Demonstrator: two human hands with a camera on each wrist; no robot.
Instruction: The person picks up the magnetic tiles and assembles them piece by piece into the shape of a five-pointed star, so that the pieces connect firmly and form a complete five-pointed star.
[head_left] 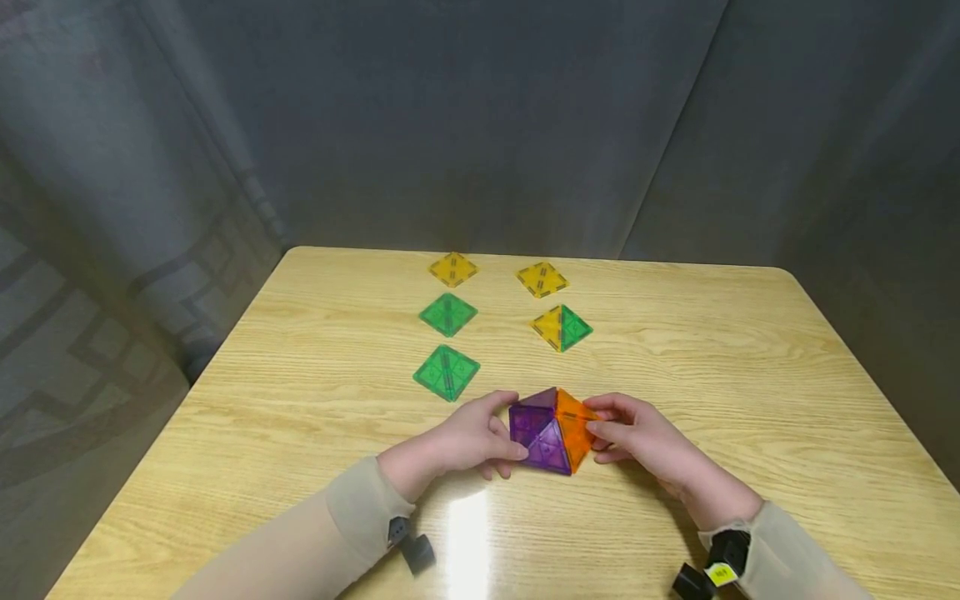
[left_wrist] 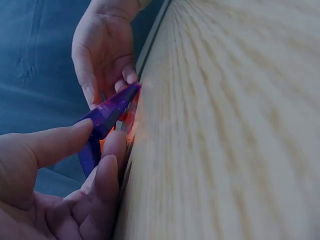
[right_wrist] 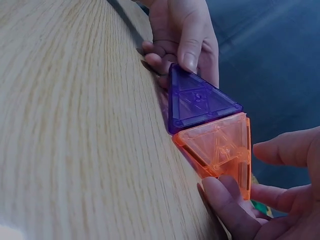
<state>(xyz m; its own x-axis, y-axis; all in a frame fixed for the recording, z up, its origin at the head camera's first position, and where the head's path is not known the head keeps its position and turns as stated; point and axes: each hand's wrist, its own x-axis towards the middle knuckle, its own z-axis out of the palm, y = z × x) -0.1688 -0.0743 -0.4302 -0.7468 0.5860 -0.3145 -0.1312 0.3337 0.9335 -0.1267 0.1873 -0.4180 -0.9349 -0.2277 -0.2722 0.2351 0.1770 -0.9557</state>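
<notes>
Both hands cradle a small pyramid [head_left: 553, 431] of purple and orange tiles near the table's [head_left: 750, 375] front edge: left hand [head_left: 467, 439] pinching the purple side, right hand [head_left: 637, 435] pinching the orange. Beyond lie flat tiles [head_left: 447, 314] (green and yellow), with bare wood right of them.

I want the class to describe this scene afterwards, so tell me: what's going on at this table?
A person is holding a small pyramid of magnetic tiles on a wooden table. The left hand grips its purple side and the right hand its orange side. Further back lie flat tiles: two green squares, two yellow squares and one yellow-and-green square.
</notes>
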